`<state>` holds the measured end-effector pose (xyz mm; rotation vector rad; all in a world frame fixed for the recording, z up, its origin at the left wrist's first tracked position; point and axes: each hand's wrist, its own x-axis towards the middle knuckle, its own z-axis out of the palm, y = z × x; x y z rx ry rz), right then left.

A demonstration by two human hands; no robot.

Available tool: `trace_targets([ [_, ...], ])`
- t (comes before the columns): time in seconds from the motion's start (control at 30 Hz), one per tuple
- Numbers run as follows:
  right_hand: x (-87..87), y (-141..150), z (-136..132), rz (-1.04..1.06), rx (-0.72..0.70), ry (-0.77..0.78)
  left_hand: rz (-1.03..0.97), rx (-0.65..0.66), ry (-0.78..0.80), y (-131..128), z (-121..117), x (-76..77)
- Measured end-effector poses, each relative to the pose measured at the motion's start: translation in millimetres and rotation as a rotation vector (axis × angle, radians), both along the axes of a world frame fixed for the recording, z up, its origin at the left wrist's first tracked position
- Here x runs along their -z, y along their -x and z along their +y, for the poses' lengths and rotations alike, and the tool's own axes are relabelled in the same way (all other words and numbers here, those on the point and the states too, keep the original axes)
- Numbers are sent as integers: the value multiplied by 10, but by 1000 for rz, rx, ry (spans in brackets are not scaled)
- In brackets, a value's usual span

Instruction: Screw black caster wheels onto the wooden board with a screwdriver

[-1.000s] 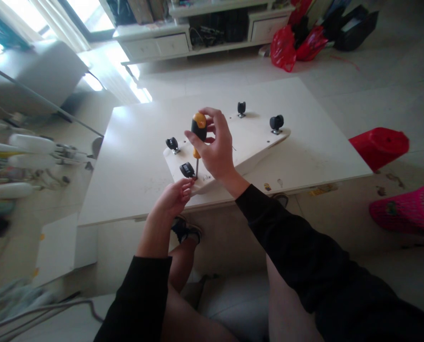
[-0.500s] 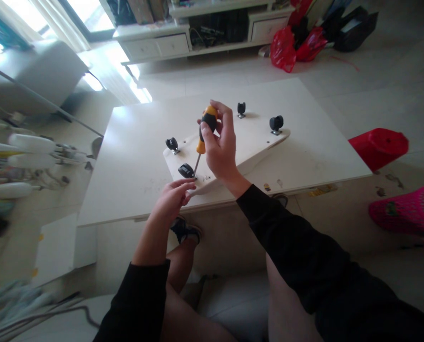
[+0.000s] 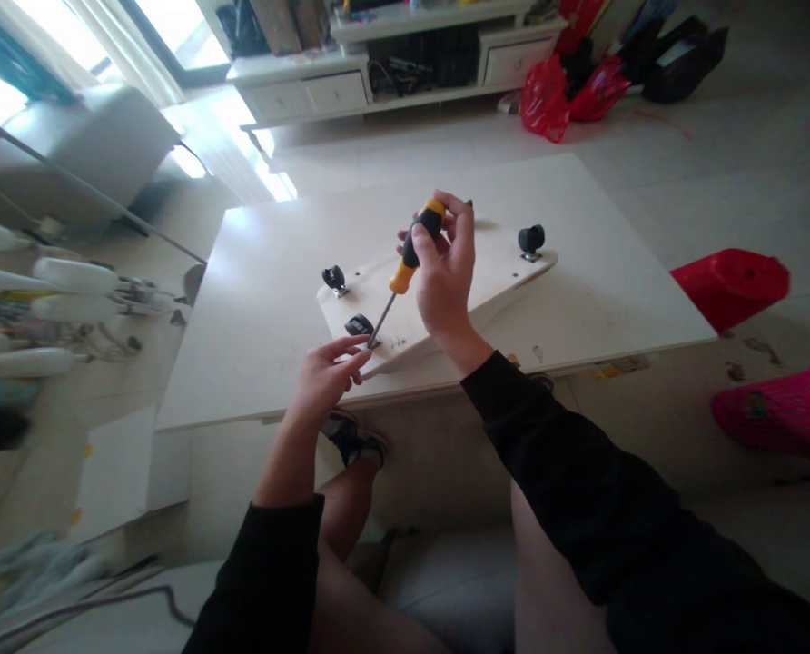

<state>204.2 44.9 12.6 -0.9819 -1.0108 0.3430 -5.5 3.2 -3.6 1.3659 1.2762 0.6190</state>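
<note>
A yellow-and-black screwdriver (image 3: 417, 243) is gripped in my right hand (image 3: 448, 277), its shaft slanting down to the left. Its tip meets the mounting plate of a black caster wheel (image 3: 360, 325) at the near left corner of a white board (image 3: 497, 271). Fingertips of my left hand (image 3: 327, 374) come together around that tip; whether they pinch a screw there is too small to tell. More black casters stand up from the board, one at the far left corner (image 3: 334, 278) and one at the right end (image 3: 531, 239). Another is mostly hidden behind my right hand.
Under the board is a white table (image 3: 248, 300). Small metal bits (image 3: 537, 352) lie by its near edge. A red bin (image 3: 732, 286) and a pink basket (image 3: 783, 413) stand on the right. My legs are below the table's near edge.
My right hand has shifted right and the screwdriver leans over more, its tip still at the near left caster. My left fingers have moved from lying flat to closing around the tip.
</note>
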Motion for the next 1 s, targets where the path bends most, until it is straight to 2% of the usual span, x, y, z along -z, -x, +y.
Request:
trace_targets([
  [0.2,43,6,12,21,-62,-28,58,0,-39,-7,14,84],
  [0.37,16,-31,-1,31,-42,-47,100,-8,-30,35,30,48],
  [0.6,50,-140,22,39,-8,-33,151,-96,-67,153,116,-2],
  [1.0,-117,-37,-110,201,-22,-20,116,-123,-36,105,181,82],
])
